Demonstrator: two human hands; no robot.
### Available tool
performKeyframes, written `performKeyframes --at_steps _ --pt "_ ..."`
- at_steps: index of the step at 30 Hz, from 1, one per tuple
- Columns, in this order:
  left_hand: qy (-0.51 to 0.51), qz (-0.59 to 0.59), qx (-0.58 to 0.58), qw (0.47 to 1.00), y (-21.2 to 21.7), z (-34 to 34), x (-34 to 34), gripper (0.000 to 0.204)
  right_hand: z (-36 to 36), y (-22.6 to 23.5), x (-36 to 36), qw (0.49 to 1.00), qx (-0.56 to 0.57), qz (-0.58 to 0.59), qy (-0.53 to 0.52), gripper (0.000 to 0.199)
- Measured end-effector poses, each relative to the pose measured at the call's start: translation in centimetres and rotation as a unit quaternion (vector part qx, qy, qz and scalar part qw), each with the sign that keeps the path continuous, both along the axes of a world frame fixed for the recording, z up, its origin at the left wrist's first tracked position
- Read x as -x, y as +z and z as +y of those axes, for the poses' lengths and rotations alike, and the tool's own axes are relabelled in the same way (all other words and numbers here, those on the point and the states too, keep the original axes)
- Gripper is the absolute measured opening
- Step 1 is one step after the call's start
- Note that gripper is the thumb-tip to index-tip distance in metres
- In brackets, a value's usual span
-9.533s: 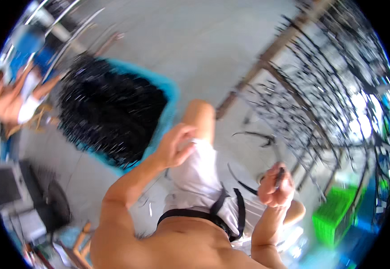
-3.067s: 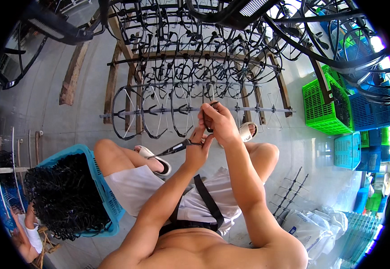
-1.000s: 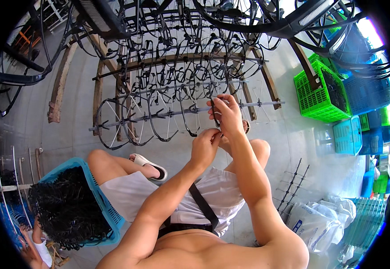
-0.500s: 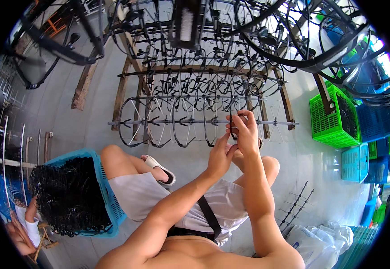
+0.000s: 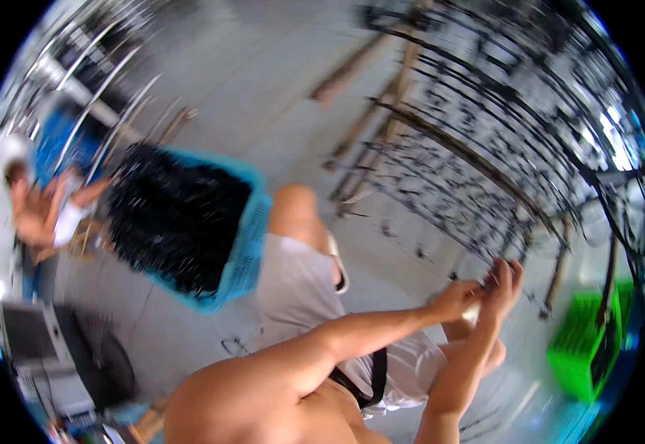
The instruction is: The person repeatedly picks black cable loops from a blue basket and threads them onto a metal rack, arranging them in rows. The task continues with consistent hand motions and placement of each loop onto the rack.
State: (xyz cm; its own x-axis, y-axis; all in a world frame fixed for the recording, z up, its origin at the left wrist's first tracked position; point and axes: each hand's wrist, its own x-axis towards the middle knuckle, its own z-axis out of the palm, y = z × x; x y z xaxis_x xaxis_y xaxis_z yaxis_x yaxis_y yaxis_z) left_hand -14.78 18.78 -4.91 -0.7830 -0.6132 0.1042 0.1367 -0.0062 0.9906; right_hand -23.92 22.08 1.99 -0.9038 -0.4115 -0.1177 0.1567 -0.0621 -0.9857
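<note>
My left hand (image 5: pixel 457 300) and right hand (image 5: pixel 502 290) are close together at the near side of the rack, fingers curled inward. Motion blur keeps me from making out what is between them. A thin rod (image 5: pixel 441 219) with black fittings runs along the rack's near side, next to my right hand. Behind it, the rack (image 5: pixel 465 153) carries rows of black looped pieces, also smeared. Left of my knee stands a light-blue plastic basket (image 5: pixel 242 255), heaped with glossy black strips (image 5: pixel 178 214).
A bright green crate (image 5: pixel 578 348) stands at the right. At the far left another person (image 5: pixel 45 211) sits near metal bars (image 5: pixel 104 81). Grey equipment with a dark panel (image 5: pixel 32 337) is at the lower left. A wooden rack leg (image 5: pixel 356 66) slants over the floor.
The view has swung left, so the rack shifts right and the basket comes nearer the middle. My hands stay close together, but the black strip visible between them earlier is blurred.
</note>
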Motion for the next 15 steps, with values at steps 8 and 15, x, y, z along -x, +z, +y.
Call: performKeyframes --at_steps 8,15 --pt "-0.01 0.002 -0.253 0.967 0.3 2.0 1.4 0.017 0.3 -1.3 0.4 0.999 0.022 0.012 0.024 0.023" --pt "-0.099 0.062 -0.027 0.993 6.6 -1.1 -9.5 0.026 1.3 -0.8 2.3 0.992 -0.058 0.092 0.058 0.036"
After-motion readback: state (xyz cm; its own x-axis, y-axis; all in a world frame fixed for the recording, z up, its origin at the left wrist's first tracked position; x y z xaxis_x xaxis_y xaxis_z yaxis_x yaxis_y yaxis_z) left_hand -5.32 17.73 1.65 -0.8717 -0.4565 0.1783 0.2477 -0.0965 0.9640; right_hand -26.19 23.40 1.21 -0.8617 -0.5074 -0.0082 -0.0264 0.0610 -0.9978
